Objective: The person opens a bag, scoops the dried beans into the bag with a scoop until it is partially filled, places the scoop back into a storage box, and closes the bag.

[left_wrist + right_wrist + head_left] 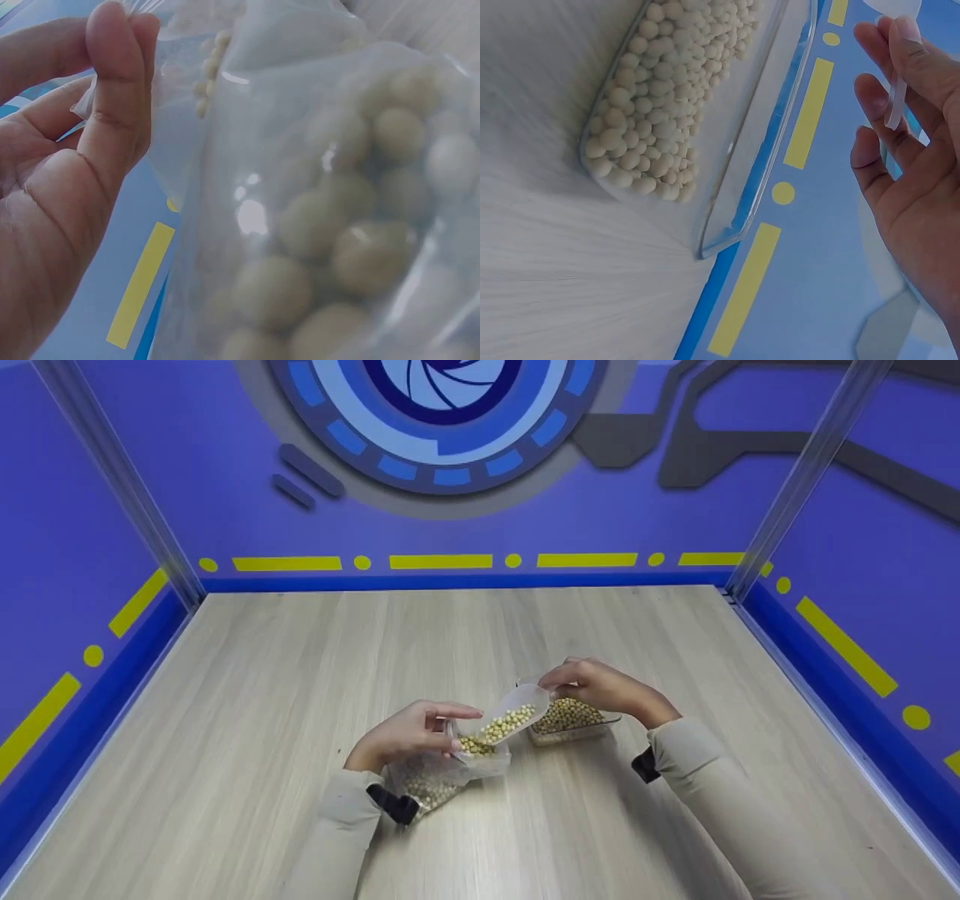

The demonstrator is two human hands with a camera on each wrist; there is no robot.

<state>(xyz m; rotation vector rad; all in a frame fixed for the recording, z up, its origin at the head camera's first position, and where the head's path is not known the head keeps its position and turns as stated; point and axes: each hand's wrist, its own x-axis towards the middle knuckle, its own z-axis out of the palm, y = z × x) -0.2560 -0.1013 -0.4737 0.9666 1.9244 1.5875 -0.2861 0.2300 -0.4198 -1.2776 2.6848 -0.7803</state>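
Note:
My left hand (412, 731) pinches the rim of a clear plastic bag (491, 766), thumb against fingers, keeping its mouth spread. Pale yellow round beans (371, 259), like soybeans, fill the bag's lower part. Between thumb and fingers, my right hand (600, 684) grips the handle of a translucent white scoop (534, 696). Beans (508, 723) lie in the scoop, which tilts down to the left with its lip at the bag's mouth. Beneath the right hand stands a clear rectangular container (574, 736) holding more of the same beans (660, 97).
A wood-grain table (300, 660) carries everything. Blue panels (450, 536) with yellow markings enclose it at the back and both sides. The container stands just right of the bag, and its clear wall (739, 150) rises above the beans.

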